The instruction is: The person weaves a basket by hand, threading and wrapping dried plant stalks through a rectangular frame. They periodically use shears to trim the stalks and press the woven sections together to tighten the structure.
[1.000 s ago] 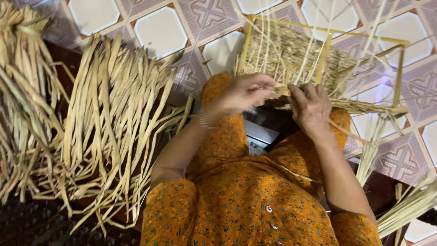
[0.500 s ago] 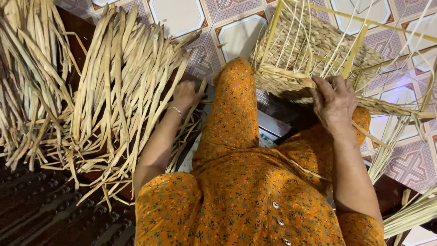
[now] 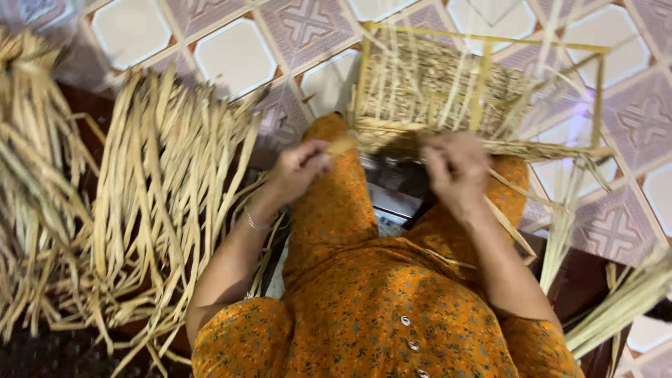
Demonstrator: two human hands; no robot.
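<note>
— What do we hold?
— Our left hand pinches one straw strip; our right hand grips one half-woven basket at twelve o'clock.
— And the straw piles?
— Two: the near pile at nine o'clock, the far pile beyond.

Straw bundles on floor at left, woven basket frame ahead on knees, loose stalks right

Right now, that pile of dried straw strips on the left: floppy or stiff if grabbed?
Probably floppy: the straw strips are long, thin and lie curved and splayed. Likely light, being flat dried fibre. Loose ends fan out unbound, so a handful may shed or snag.
</note>
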